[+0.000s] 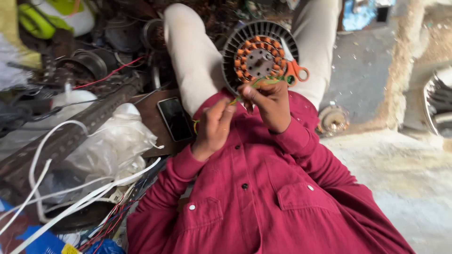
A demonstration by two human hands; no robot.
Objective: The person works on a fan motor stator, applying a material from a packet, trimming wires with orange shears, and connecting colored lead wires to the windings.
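A round motor stator [260, 55] with dark laminated rim and orange-copper coils rests upright between my knees. My right hand [267, 102] pinches a thin green-yellow wire [263, 83] against the stator's lower edge. My left hand [214, 126] holds the same wire's lower end, with a yellow loop showing by the wrist. Orange-handled scissors [297, 71] lie just right of the stator on my leg.
A dark phone [174, 118] lies on a brown board left of my leg. Further left are white cables [70, 197], a perforated metal angle bar [70, 134], plastic bags and motor parts. A small metal rotor part [333, 120] sits on the floor at right.
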